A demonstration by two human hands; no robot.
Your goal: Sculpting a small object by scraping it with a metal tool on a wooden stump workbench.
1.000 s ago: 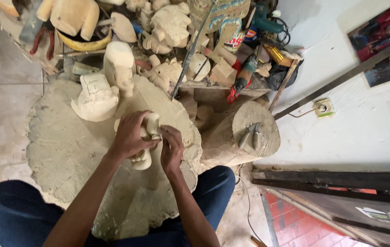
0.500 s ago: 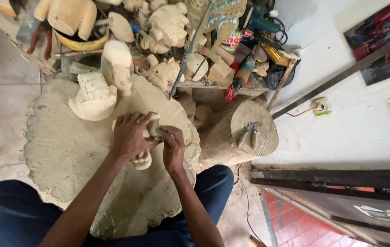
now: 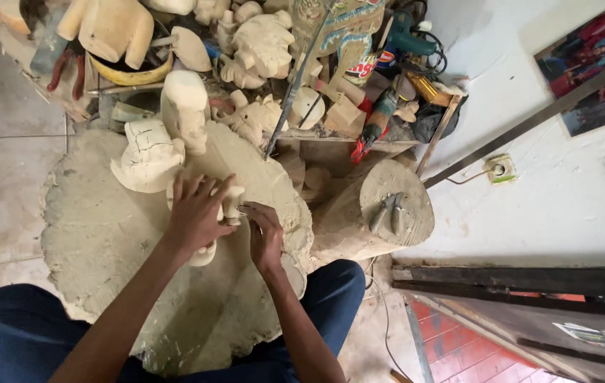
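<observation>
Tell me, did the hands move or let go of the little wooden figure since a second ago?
Hardly. The left hand still grips the small pale carving, and the right hand stays pressed against it, shifted only slightly. Nothing was let go. The round stump and the unfinished carvings stayed put.

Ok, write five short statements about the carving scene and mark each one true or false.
1. The left hand grips a pale wooden carving. True.
2. The right hand rests on the log stump. False: it is at the carving, beside the left hand; whether it holds a small tool cannot be told.
3. A metal tool lies on top of the log stump. True.
4. The round work mat is bright blue. False: it is dusty beige.
5. The person wears dark blue trousers. True.
</observation>
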